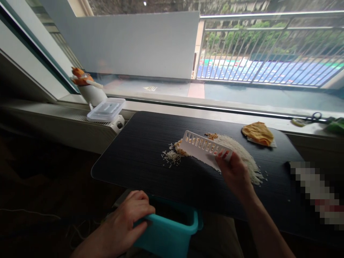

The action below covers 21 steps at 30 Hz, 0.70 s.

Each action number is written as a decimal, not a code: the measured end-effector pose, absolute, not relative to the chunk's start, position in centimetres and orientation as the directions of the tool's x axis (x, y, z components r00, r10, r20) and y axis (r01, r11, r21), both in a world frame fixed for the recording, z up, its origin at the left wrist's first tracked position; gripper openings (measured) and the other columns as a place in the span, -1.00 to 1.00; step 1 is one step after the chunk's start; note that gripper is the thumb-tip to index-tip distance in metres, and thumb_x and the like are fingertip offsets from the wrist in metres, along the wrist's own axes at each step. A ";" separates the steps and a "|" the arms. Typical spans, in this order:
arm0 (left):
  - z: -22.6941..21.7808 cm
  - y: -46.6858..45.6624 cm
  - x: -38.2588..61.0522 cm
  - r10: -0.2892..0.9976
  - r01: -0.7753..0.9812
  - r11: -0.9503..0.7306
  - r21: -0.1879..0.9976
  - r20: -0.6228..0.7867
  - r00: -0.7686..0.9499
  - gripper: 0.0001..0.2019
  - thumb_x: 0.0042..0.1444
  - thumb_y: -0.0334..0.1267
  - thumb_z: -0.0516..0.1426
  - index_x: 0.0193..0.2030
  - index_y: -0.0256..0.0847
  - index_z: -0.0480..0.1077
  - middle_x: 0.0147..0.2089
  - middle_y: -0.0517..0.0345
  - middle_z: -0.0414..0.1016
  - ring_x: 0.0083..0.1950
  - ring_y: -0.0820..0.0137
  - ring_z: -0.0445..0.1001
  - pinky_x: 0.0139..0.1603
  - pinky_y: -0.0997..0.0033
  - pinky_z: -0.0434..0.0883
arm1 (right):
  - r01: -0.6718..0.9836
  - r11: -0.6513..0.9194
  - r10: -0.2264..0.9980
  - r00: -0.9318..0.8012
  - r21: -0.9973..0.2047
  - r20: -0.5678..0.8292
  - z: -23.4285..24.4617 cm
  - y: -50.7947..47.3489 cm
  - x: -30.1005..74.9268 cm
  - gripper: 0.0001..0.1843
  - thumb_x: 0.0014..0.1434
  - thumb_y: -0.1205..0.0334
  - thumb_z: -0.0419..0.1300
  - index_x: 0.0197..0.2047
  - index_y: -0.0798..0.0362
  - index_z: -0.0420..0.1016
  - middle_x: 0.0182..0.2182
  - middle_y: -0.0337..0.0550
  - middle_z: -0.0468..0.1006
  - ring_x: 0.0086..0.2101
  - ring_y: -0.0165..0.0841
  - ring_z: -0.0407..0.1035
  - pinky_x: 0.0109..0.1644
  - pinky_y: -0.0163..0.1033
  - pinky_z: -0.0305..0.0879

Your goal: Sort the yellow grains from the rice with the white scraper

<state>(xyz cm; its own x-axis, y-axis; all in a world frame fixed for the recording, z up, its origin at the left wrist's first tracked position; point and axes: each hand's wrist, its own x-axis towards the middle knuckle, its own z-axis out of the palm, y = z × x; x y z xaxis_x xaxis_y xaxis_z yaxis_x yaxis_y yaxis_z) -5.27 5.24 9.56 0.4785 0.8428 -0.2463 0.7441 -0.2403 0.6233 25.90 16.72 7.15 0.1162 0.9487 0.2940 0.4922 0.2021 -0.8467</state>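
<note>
My right hand (236, 171) grips the right end of a white slotted plastic strip (201, 152), which is tilted above the black tabletop. Behind and to the right of the strip spreads a pile of white rice (243, 154), with a few orange-yellow kernels (211, 136) at its far edge. A smaller scatter of rice grains (172, 156) lies by the strip's left end, mixed with some yellow kernels. Below the table's front edge, my left hand (134, 215) is closed over the rim of a turquoise plastic bin (172, 233). The bin's inside is dark.
The black table (129, 150) stands against a window sill. A folded yellow cloth (258, 133) lies at its back right. Scissors (315, 117) and a tape roll (299, 122) rest on the sill. At left are a clear plastic lid (107, 109) and a white container (92, 94).
</note>
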 end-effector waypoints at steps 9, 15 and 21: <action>9.3 5.4 -5.0 0.845 0.724 -0.260 0.639 -0.212 0.491 -0.76 0.05 -0.54 0.04 -0.26 -0.14 0.42 -0.20 0.16 0.47 0.00 0.27 0.33 0.03 0.35 0.31 | 0.485 0.222 0.955 0.066 -0.846 0.289 6.3 14.4 26.5 -0.87 0.21 0.13 0.16 -0.24 -0.01 0.39 -0.40 -0.27 0.48 -0.42 -0.41 0.36 -0.31 -0.26 0.34; 9.3 5.3 -4.9 0.843 0.735 -0.259 0.627 -0.225 0.489 -0.75 0.06 -0.54 0.05 -0.22 -0.14 0.43 -0.18 0.15 0.48 0.03 0.26 0.32 0.06 0.34 0.30 | 0.472 0.212 0.965 0.040 -0.856 0.261 6.4 13.0 26.3 -0.87 0.21 0.12 0.17 -0.23 -0.02 0.42 -0.38 -0.25 0.54 -0.40 -0.40 0.40 -0.32 -0.26 0.38; 8.9 5.2 -4.7 0.846 0.711 -0.305 0.634 -0.162 0.508 -0.71 0.07 -0.54 0.04 -0.16 -0.15 0.46 -0.18 0.15 0.53 0.04 0.25 0.34 0.13 0.26 0.29 | 0.465 0.205 0.953 0.105 -0.861 0.283 6.9 11.7 27.5 -0.82 0.19 0.07 0.21 -0.21 -0.01 0.45 -0.32 -0.18 0.60 -0.34 -0.34 0.47 -0.27 -0.25 0.43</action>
<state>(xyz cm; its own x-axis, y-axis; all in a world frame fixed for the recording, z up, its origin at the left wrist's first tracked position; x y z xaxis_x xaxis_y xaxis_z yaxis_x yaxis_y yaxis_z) -4.66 5.23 8.93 0.5076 0.8463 -0.1616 0.7109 -0.3054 0.6335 27.50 11.67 6.86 0.1046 0.9533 0.2832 0.4652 0.2048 -0.8612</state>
